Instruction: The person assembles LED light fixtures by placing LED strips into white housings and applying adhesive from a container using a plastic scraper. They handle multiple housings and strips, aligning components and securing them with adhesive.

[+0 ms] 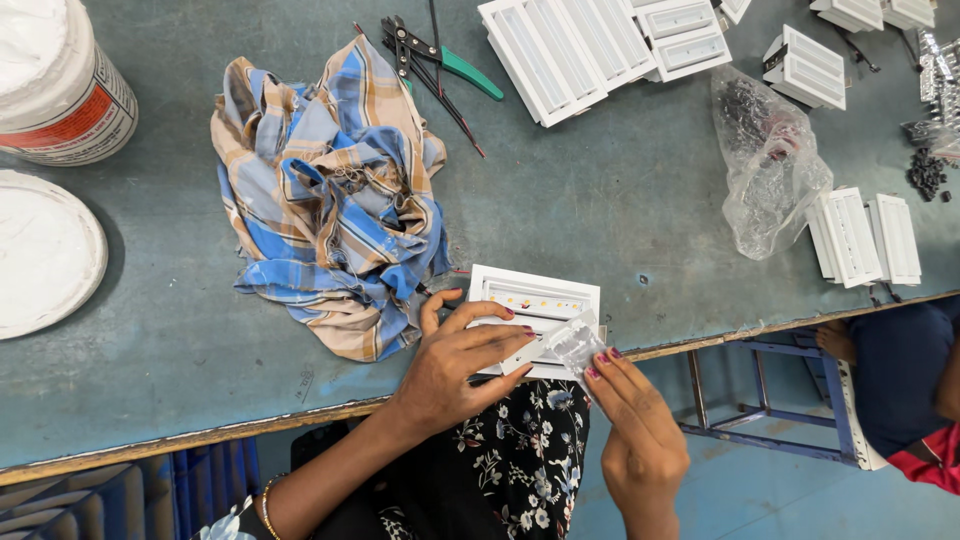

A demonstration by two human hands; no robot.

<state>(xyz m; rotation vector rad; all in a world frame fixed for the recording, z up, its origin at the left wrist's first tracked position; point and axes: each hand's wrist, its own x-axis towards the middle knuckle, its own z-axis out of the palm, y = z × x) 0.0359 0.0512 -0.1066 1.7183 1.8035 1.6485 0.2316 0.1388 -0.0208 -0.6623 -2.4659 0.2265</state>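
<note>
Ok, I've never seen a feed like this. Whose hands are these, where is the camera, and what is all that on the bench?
There is one picture, from a camera worn on a person's head, looking down at their two bare hands. The left hand presses on a white rectangular light fixture at the near edge of the grey-green workbench. The right hand pinches a small clear plastic piece over that fixture.

Also on the bench: a crumpled blue and tan checked cloth, green-handled pliers, more white fixtures, a clear plastic bag, a large white tub and its round white lid. Another person sits at the right edge.
</note>
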